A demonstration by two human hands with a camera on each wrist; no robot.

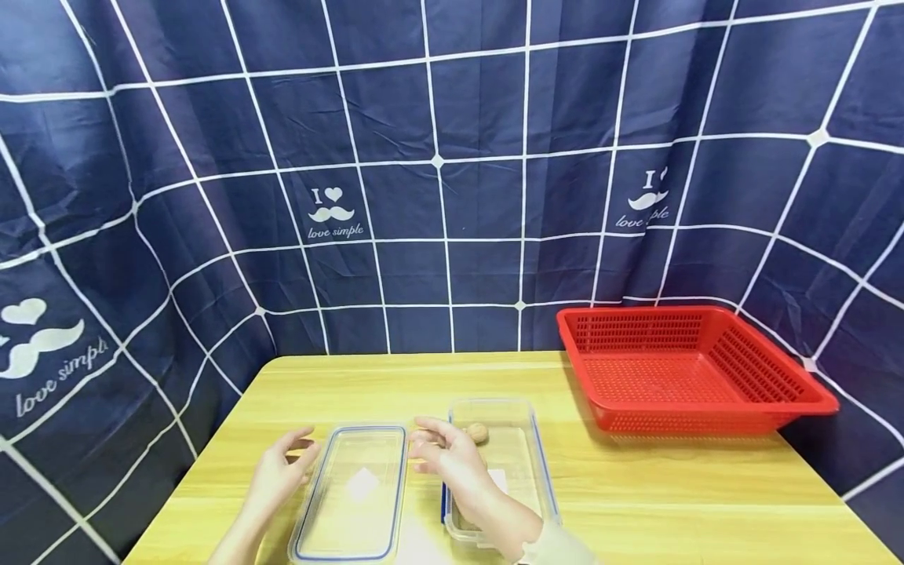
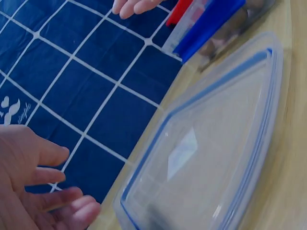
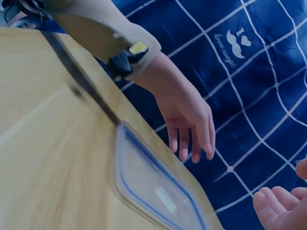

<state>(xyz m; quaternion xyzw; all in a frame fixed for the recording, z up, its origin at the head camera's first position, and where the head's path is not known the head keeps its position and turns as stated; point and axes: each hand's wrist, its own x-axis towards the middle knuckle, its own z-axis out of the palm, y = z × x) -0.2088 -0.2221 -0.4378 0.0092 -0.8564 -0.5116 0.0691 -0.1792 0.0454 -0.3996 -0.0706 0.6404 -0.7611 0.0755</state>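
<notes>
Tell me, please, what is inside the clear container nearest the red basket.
A round tan item shows inside the container; the left wrist view shows several brownish lumps through its wall. The right hand hides part of the interior, so I cannot count them.

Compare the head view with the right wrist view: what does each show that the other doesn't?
Only the head view shows the red perforated plastic basket and the clear rectangular plastic box with a round tan object inside.

Only the right wrist view shows the dark device with a yellow patch at the left wrist.

Both show the left grip, right grip, clear rectangular plastic lid with a blue rim, yellowish wood-grain table and navy white-gridded fabric curtain.
</notes>
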